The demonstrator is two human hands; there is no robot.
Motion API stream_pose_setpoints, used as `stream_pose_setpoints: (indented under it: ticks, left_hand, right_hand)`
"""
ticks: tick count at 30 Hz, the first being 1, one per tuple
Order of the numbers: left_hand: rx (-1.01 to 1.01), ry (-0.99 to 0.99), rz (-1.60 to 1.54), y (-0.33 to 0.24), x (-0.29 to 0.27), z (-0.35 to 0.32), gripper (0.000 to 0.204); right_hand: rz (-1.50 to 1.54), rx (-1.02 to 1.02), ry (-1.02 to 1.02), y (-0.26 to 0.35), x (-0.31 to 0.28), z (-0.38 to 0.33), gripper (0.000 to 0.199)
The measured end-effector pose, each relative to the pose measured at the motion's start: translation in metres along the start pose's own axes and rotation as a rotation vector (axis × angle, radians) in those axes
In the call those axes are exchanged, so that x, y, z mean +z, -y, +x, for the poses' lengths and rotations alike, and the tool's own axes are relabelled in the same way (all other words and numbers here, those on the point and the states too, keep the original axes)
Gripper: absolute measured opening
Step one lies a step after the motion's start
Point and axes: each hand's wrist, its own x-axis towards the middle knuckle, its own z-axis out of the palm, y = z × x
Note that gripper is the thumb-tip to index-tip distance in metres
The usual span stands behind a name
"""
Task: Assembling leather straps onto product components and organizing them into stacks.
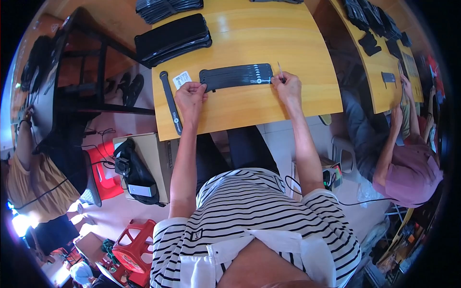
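Wooden bench (302,53): black straps (228,77) lie between both grips. Left hand (191,96) pinches their left end; right hand (289,89) grips a thin tool (279,70). Likely step: lining up; next calls for steady left hold.

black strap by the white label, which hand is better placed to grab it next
Likely the left hand: it's nearer the strap, though touching the black panel; the right hand holds a pointed tool.
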Motion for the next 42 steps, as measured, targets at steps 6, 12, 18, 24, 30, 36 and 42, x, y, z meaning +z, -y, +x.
stream_pose_setpoints:
  ticks: [6,12,18,24,30,36,42]
  left_hand:
    - [0.003,0.005,0.009,0.000,-0.001,0.000,0.010]
    - [0.006,-0.004,0.005,0.001,0.000,-0.001,0.010]
    - [0.005,0.014,0.058,-0.004,-0.002,-0.006,0.011]
    - [0.017,-0.002,0.103,-0.009,-0.002,-0.007,0.010]
    - [0.015,-0.005,0.101,-0.009,-0.002,-0.011,0.009]
    - [0.046,-0.015,0.088,-0.006,0.000,-0.010,0.009]
    - [0.132,-0.040,0.055,0.004,-0.001,-0.003,0.012]
  right_hand:
    - [-0.015,0.002,0.002,0.001,-0.001,0.000,0.015]
    - [-0.014,0.007,0.011,0.003,-0.002,-0.002,0.015]
    - [-0.020,0.015,0.006,0.001,-0.002,-0.003,0.015]
    - [-0.064,0.025,0.003,0.008,-0.003,-0.005,0.016]
    - [-0.110,0.011,0.001,0.011,-0.009,-0.008,0.016]
    - [-0.103,0.010,-0.007,0.010,-0.006,-0.006,0.015]
    - [-0.041,0.001,-0.025,0.004,0.000,-0.004,0.014]
